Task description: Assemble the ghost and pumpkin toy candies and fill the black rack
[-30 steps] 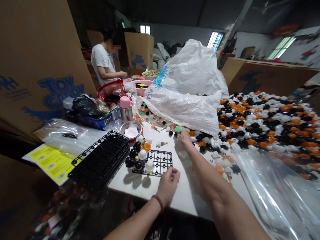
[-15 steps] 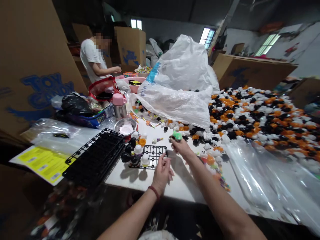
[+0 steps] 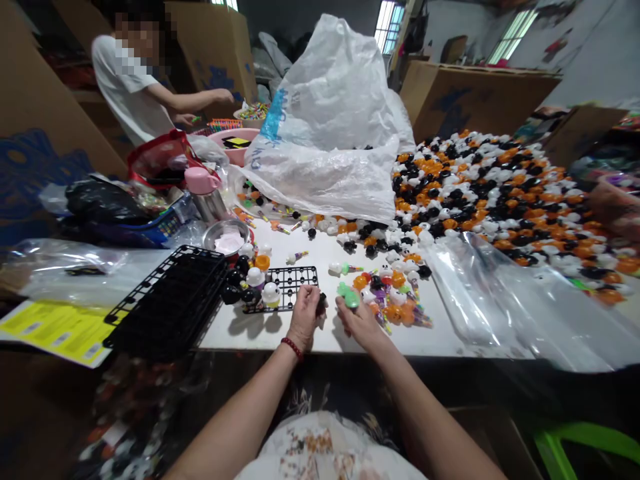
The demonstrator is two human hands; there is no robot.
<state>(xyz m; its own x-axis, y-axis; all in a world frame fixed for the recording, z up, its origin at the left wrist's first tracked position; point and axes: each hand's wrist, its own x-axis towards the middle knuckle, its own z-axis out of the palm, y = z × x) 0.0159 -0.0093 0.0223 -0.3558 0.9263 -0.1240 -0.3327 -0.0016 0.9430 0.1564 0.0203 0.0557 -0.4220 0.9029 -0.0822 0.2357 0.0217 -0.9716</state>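
My left hand (image 3: 304,315) is closed, its fingertips pinching a small black piece (image 3: 322,303) that is mostly hidden. It is at the right edge of a black plastic grid rack (image 3: 293,285). White and black round-headed toys (image 3: 271,293) stand upright in the rack's left part. My right hand (image 3: 361,321) is closed around a light green toy figure (image 3: 349,295), which shows above the thumb. Beside that hand lies a heap of colourful small toys (image 3: 395,313) with orange, white and black heads. A white and green toy (image 3: 345,268) lies just behind it.
Stacked black racks (image 3: 165,300) lie to the left, near a metal bowl (image 3: 227,235) and a pink-lidded flask (image 3: 204,193). Clear plastic bags (image 3: 470,293) cover the right side. Behind are a large pile of toy heads (image 3: 480,193), a white sack (image 3: 335,120) and a co-worker (image 3: 135,93).
My right hand has come back from the loose heads with the green figure. My left hand, open before, is now closed on a black piece. The view has tilted down and shifted right.
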